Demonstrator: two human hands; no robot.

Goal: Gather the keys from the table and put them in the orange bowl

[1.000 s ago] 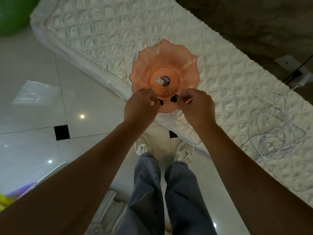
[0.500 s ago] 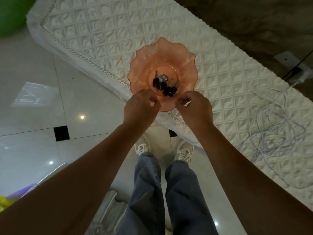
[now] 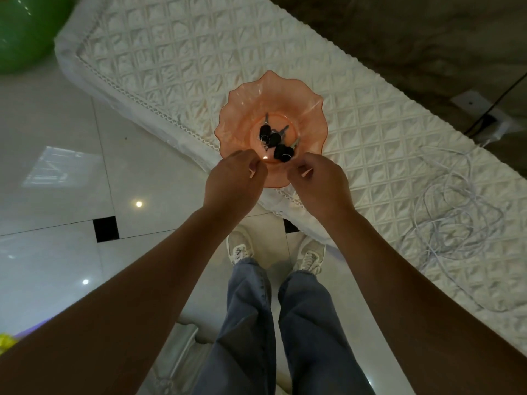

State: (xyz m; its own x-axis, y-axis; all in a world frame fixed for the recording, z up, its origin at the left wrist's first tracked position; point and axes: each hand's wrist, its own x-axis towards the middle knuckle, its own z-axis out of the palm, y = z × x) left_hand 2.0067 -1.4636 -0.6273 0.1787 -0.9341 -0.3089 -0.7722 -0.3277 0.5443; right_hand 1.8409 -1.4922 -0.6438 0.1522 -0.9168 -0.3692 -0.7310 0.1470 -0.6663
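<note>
A cluster of black-headed keys (image 3: 275, 141) lies in the orange bowl (image 3: 245, 109) on a quilted table (image 3: 171, 52). The left hand (image 3: 233, 183) and right hand (image 3: 319, 183) hover at the near rim, fingers loosely curled, apparently empty. A nudge could tip the bowl, which overhangs the edge; a white cable (image 3: 456, 218) lies well apart.

Both arms reach forward, left hand (image 3: 232, 178) and right hand (image 3: 319, 181) loosely curled, holding nothing

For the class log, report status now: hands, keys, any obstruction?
Left hand, right hand empty, curled near rim. Black-headed metal keys inside translucent orange wavy-rimmed bowl. Nothing obstructing.
</note>
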